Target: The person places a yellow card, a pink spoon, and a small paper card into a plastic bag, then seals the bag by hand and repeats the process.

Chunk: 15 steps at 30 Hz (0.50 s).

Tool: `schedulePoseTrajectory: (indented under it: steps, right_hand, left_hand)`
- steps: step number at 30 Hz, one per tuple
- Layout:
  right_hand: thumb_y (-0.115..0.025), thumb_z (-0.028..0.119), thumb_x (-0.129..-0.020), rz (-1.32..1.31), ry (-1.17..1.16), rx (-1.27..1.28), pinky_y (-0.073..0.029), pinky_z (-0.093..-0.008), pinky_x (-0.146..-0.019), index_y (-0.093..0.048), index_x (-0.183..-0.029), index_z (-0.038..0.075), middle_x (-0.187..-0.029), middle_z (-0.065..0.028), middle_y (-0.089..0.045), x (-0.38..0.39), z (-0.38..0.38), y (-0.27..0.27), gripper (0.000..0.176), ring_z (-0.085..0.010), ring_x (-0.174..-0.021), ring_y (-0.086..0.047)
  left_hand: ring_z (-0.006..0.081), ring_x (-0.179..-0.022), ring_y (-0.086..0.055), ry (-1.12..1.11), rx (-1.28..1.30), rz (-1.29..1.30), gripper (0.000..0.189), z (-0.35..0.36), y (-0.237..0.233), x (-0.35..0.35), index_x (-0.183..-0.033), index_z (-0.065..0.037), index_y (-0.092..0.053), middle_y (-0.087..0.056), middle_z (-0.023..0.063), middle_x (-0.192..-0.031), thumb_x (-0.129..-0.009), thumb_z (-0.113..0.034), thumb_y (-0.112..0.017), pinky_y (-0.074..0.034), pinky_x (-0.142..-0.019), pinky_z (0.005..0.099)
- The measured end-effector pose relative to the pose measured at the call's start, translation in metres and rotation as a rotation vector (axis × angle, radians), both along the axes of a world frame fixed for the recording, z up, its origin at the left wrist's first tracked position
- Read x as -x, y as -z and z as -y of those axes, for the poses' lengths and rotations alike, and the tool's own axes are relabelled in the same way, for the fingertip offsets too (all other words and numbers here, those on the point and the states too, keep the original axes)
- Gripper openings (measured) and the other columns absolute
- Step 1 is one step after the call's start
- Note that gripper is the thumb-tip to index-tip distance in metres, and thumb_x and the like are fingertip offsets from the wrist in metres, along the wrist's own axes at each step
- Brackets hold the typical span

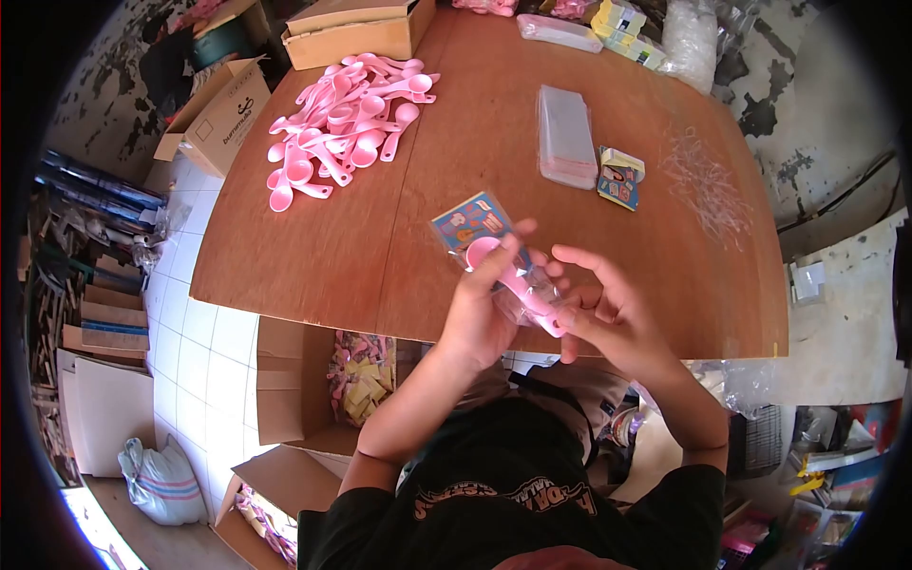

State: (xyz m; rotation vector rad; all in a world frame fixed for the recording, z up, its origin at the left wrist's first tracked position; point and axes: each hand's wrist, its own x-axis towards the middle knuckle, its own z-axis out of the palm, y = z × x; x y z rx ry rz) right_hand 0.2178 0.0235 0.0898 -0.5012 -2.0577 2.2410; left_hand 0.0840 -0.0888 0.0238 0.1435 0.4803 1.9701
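A pink measuring spoon (518,283) lies inside a clear plastic bag, over a blue printed card (468,220) in its upper part. My left hand (480,309) grips the bag, its thumb pressed near the spoon's bowl and its fingers behind. At the lower end, by the handle tip, my right hand (613,318) holds the bag with thumb and fingers, while its index finger is stretched out. Both hands are above the front of the brown table (313,261). The bag's far side is hidden behind the left hand.
A heap of pink spoons (347,119) lies at the back left, near a cardboard box (356,36). To the right are a stack of clear bags (566,138), small cards (619,180) and tangled clear strips (708,185). An open carton (285,389) with packed pieces stands below the table's edge.
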Motion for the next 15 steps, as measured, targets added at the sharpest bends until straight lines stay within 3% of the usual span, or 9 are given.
schedulePoseTrajectory:
  steps: [5,6,9,11,12,13,15]
  right_hand:
    - [-0.058,0.006,-0.095,-0.168,0.019,-0.275,-0.049,-0.0199,-0.057,-0.061,-0.114,-0.003,-0.088,-0.0065,-0.065,-0.001,-0.002,0.009,0.021,-0.0083,-0.064,-0.062]
    - [-0.058,0.006,-0.095,-0.205,0.114,-0.300,-0.049,-0.0194,-0.057,-0.064,-0.104,-0.004,-0.090,-0.0070,-0.066,-0.001,-0.001,0.006,0.014,-0.0074,-0.065,-0.063]
    - [-0.059,0.004,-0.094,-0.353,0.333,-0.531,-0.048,-0.0180,-0.057,-0.064,-0.105,-0.003,-0.087,-0.0059,-0.068,-0.004,-0.006,-0.024,0.014,-0.0066,-0.064,-0.062]
    - [-0.061,0.004,-0.093,-0.476,0.475,-0.620,-0.047,-0.0180,-0.057,-0.065,-0.103,-0.004,-0.083,-0.0055,-0.068,0.000,-0.015,-0.032,0.013,-0.0065,-0.063,-0.062]
    - [-0.062,0.004,-0.092,-0.600,0.611,-0.711,-0.047,-0.0180,-0.057,-0.066,-0.102,-0.004,-0.080,-0.0051,-0.068,0.006,-0.021,-0.035,0.013,-0.0064,-0.063,-0.061]
    - [-0.062,0.004,-0.092,-0.598,0.613,-0.711,-0.047,-0.0180,-0.057,-0.066,-0.102,-0.004,-0.080,-0.0051,-0.068,0.016,-0.032,-0.036,0.013,-0.0064,-0.063,-0.061]
    - [-0.064,0.003,-0.090,-0.433,0.469,-1.086,-0.045,-0.0176,-0.054,-0.067,-0.096,-0.005,-0.073,-0.0048,-0.067,0.038,-0.049,-0.034,0.010,-0.0064,-0.060,-0.061]
  left_hand:
    - [0.0241,-0.103,-0.062,0.093,0.104,-0.048,0.056,-0.006,0.001,-0.005,-0.130,-0.009,-0.046,-0.061,0.0083,-0.106,-0.091,-0.046,-0.061,-0.052,-0.087,0.0433]
    - [0.0248,-0.107,-0.061,0.128,0.034,-0.013,0.059,-0.007,0.003,-0.004,-0.131,-0.009,-0.045,-0.061,0.0096,-0.111,-0.091,-0.050,-0.059,-0.050,-0.091,0.0438]
    - [0.0284,-0.126,-0.048,0.132,-0.162,-0.023,0.072,-0.012,0.001,0.000,-0.139,-0.008,-0.036,-0.047,0.0132,-0.136,-0.091,-0.060,-0.052,-0.038,-0.106,0.0456]
    - [0.0304,-0.131,-0.041,0.014,-0.088,-0.042,0.070,-0.008,0.011,0.003,-0.141,-0.007,-0.034,-0.037,0.0127,-0.144,-0.093,-0.054,-0.053,-0.035,-0.108,0.0461]
    - [0.0313,-0.134,-0.038,-0.107,-0.041,-0.055,0.068,-0.006,0.012,0.002,-0.145,-0.006,-0.028,-0.032,0.0125,-0.147,-0.094,-0.040,-0.057,-0.031,-0.111,0.0445]
    - [0.0313,-0.134,-0.038,-0.104,-0.040,-0.054,0.068,-0.008,0.010,-0.001,-0.145,-0.006,-0.028,-0.032,0.0125,-0.147,-0.094,-0.040,-0.057,-0.031,-0.111,0.0445]
    - [0.0298,-0.136,-0.036,-0.505,0.159,-0.434,0.070,-0.012,0.004,-0.005,-0.149,-0.005,-0.023,-0.033,0.0127,-0.146,-0.093,-0.026,-0.060,-0.028,-0.111,0.0428]
